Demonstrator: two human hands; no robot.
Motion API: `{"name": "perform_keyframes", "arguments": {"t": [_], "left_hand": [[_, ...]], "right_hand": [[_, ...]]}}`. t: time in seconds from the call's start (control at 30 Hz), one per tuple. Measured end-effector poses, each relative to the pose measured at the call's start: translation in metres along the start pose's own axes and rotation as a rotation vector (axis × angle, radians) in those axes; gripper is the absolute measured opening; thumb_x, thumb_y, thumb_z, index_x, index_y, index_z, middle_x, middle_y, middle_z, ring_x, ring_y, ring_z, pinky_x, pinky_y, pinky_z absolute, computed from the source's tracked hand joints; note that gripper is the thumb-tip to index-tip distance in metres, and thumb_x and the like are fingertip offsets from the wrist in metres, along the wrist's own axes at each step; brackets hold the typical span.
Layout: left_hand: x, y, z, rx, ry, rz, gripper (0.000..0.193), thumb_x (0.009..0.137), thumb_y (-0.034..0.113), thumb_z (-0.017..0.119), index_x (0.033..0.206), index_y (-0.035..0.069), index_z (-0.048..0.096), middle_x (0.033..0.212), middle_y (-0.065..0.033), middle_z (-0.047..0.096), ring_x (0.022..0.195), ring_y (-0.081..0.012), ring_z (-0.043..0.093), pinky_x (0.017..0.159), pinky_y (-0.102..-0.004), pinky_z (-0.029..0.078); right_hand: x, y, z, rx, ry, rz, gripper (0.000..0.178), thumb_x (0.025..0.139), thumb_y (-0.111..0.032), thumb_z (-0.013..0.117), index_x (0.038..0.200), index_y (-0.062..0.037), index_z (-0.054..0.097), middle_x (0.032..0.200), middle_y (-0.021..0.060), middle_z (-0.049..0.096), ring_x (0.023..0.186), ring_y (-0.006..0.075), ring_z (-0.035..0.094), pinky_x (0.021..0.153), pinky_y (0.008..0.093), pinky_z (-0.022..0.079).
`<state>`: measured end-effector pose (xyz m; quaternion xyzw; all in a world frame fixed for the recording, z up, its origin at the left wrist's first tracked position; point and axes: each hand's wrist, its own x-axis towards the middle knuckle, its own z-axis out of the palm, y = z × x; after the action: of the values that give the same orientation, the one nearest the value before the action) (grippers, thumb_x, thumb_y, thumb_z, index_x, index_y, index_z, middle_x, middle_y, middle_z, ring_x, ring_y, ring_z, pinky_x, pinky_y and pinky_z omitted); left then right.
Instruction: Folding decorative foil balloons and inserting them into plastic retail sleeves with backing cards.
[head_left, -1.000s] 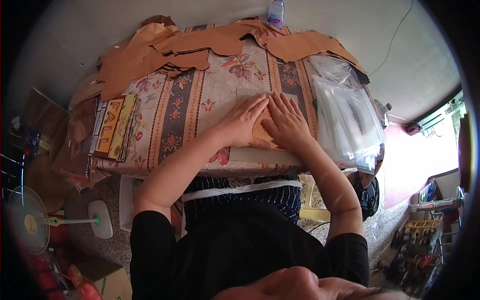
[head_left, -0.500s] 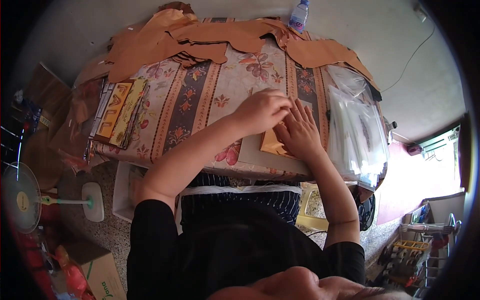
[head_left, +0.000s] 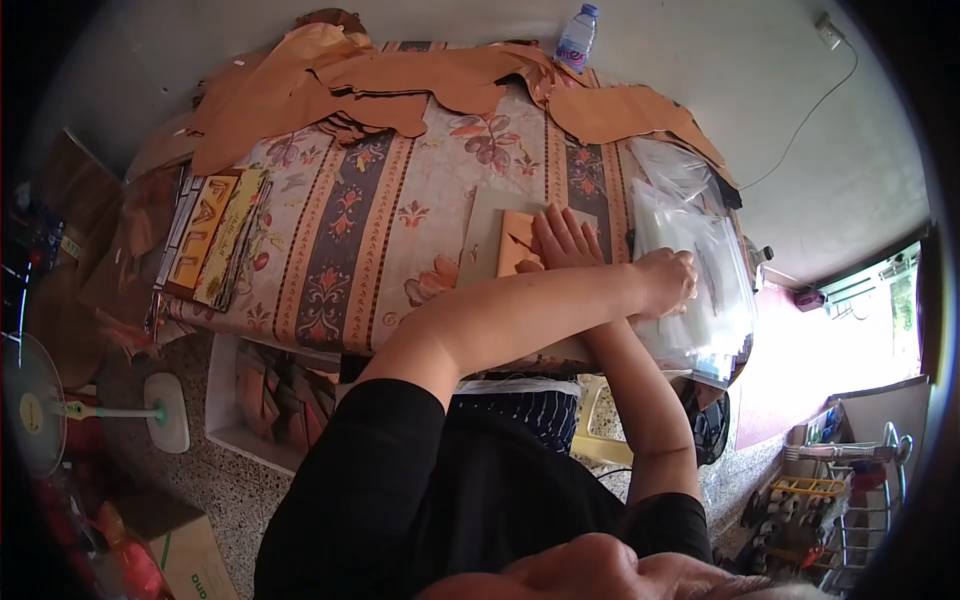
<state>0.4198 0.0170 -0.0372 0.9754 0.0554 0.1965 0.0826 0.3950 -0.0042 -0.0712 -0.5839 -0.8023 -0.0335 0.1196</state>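
Note:
My right hand (head_left: 562, 240) lies flat with fingers stretched out, pressing on a shiny copper-orange sheet or card (head_left: 513, 232). Beneath that is a flat grey board (head_left: 482, 222) on the patterned tablecloth. My left arm crosses over my right forearm. At its end my left hand (head_left: 666, 283) is closed, fingers curled, above the pile of clear plastic sleeves (head_left: 715, 290) at the table's right side. Whether its fingertips grip a sleeve is hidden from view.
Brown-orange cut sheets (head_left: 420, 75) spread along the far edge beside a water bottle (head_left: 577, 38). Printed decorative signs (head_left: 212, 235) are stacked on the left. Below the table's left edge sits a white bin (head_left: 270, 400) of scraps, near a standing fan (head_left: 165, 412).
My left hand has left the spot beside my right fingers and swung right, across my right forearm, to the plastic sleeves. My right hand stays flat on the copper-orange sheet.

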Motion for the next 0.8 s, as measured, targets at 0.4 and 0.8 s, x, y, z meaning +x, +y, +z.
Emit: {"name": "perform_keyframes", "arguments": {"t": [0.4,0.8], "left_hand": [[-0.005,0.012,-0.006,0.069,0.123,-0.034,0.030,0.086,0.038,0.061,0.085,0.010,0.071,0.097,-0.0047,0.063,0.102,-0.0214,0.057,0.090,-0.0378,0.044],[-0.014,-0.025,-0.035,-0.777,0.562,-0.315,0.015,0.089,0.016,0.062,0.084,0.004,0.071,0.082,-0.0070,0.072,0.072,-0.0156,0.068,0.068,-0.0288,0.054]], "right_hand": [[-0.005,0.001,0.000,0.037,0.051,-0.008,0.071,0.088,-0.046,0.050,0.142,-0.0022,0.036,0.150,0.0185,0.030,0.142,0.0310,0.023,0.115,0.0468,0.017],[-0.004,0.008,0.014,-0.182,0.177,-0.087,0.066,0.090,-0.044,0.049,0.142,-0.0045,0.038,0.148,0.0173,0.035,0.139,0.0321,0.030,0.114,0.0465,0.020]]}}
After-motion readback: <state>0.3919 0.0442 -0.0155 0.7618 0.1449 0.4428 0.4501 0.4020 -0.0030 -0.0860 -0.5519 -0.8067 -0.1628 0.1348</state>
